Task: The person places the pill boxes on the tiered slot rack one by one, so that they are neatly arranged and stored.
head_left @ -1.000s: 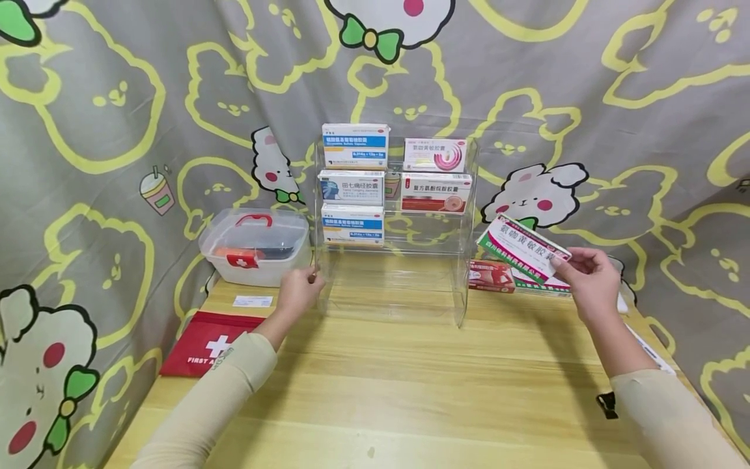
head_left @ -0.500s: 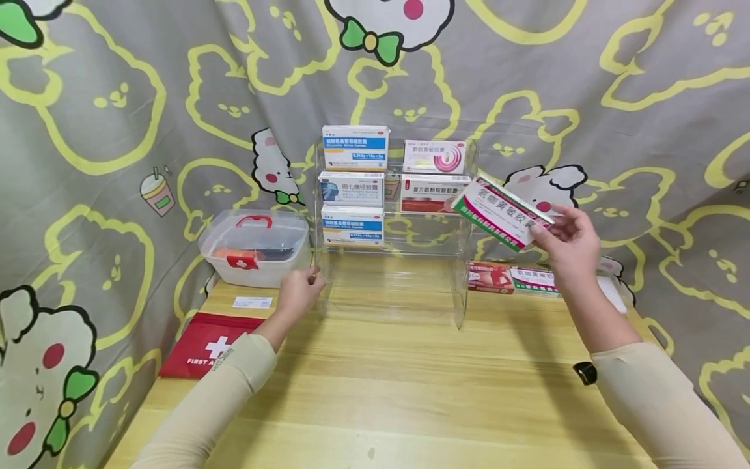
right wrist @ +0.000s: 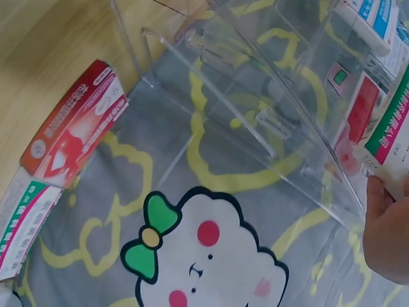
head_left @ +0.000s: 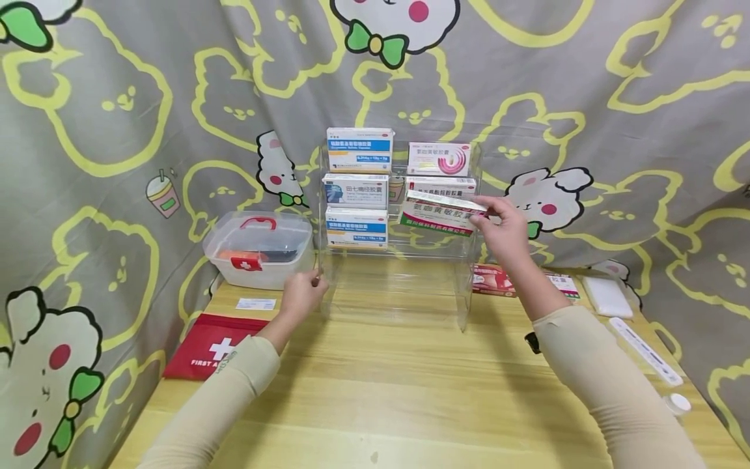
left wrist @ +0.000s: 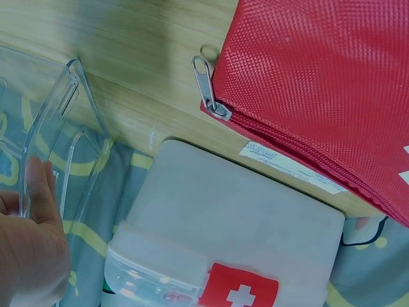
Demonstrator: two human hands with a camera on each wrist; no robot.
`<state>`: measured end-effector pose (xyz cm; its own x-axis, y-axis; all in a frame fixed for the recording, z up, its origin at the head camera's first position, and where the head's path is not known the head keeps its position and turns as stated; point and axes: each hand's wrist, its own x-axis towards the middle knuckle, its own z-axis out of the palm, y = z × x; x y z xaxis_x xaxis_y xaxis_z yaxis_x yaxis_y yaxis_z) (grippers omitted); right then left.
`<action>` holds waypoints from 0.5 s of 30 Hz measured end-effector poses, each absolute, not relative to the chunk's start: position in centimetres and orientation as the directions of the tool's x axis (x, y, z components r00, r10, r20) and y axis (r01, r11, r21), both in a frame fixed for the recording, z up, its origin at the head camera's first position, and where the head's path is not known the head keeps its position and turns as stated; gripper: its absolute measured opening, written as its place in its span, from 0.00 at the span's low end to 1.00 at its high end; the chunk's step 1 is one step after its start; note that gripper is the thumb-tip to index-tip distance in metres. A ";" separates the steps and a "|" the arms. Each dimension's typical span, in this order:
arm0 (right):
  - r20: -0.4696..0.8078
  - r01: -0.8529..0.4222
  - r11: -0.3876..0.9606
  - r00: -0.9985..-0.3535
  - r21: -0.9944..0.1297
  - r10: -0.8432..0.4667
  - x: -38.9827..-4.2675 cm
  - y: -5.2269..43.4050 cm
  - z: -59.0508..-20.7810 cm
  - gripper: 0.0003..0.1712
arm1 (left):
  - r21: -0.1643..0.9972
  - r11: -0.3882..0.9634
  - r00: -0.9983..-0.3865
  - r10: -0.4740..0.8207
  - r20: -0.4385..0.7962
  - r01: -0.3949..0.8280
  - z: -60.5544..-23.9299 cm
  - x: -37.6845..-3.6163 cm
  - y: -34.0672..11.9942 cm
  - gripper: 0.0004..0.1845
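A clear acrylic rack (head_left: 398, 281) stands on the wooden table with medicine boxes on its tiers. My left hand (head_left: 301, 294) pinches the rack's left side panel low down; in the left wrist view the fingers (left wrist: 39, 188) lie against that clear edge. With thumb and fingers, my right hand (head_left: 505, 229) holds the right end of a white, green and magenta medicine box (head_left: 436, 215). This box is slightly tilted at the right of the third tier, overlapping the red-and-white medicine box (head_left: 442, 187) above. Three blue or grey-blue boxes, such as the lowest one (head_left: 356, 229), fill the left column.
A lidded first-aid case (head_left: 258, 260) and a red zip pouch (head_left: 205, 345) lie left of the rack. To its right are a red medicine box (head_left: 493, 280), another green-and-white box partly behind my forearm, a white packet (head_left: 607, 298), a white strip (head_left: 644, 352) and a small bottle (head_left: 678, 404).
My right hand has carried the green-and-magenta medicine box leftward from beside the rack to the third tier, turning it nearer level. The left hand keeps its grip on the rack.
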<state>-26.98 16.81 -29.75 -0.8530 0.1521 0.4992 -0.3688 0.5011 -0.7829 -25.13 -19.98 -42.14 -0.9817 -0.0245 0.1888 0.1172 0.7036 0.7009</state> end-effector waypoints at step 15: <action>0.516 -0.354 0.697 -0.856 -0.623 0.028 -28.2 15.1 -30.0 0.17 | 0.695 0.710 -0.982 -0.028 0.187 0.112 -42.3 -25.3 -20.1 0.15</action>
<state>-28.16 15.10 -29.99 -0.8559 0.0277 0.5164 -0.3536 0.6973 -0.6235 -25.29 -20.07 -42.30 -0.9819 -0.0284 0.1874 0.1121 0.7102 0.6950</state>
